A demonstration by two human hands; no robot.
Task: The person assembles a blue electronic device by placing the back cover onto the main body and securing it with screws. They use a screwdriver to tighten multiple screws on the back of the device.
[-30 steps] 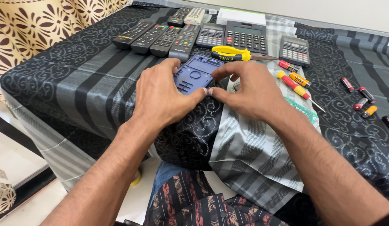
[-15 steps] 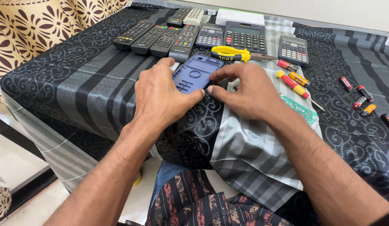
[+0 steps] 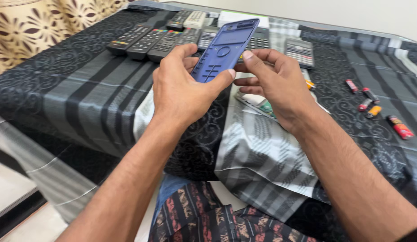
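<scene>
A blue plastic calculator front shell [image 3: 224, 49], with empty key and screen cut-outs, is lifted off the table and tilted up. My left hand [image 3: 183, 87] grips its lower left edge, thumb across the bottom. My right hand [image 3: 273, 83] pinches its right edge between thumb and fingers. Just under my right hand a green circuit board [image 3: 262, 105] lies on the cloth.
Several black remotes [image 3: 148, 40] and calculators [image 3: 300, 51] line the back of the patterned dark cloth [image 3: 83, 89]. Loose batteries [image 3: 369, 105] lie at the right. A white box [image 3: 233, 18] sits at the far edge.
Both hands have raised the blue shell off the cloth and tilted it upright; before, it lay flat under my fingers. The view has shifted slightly.
</scene>
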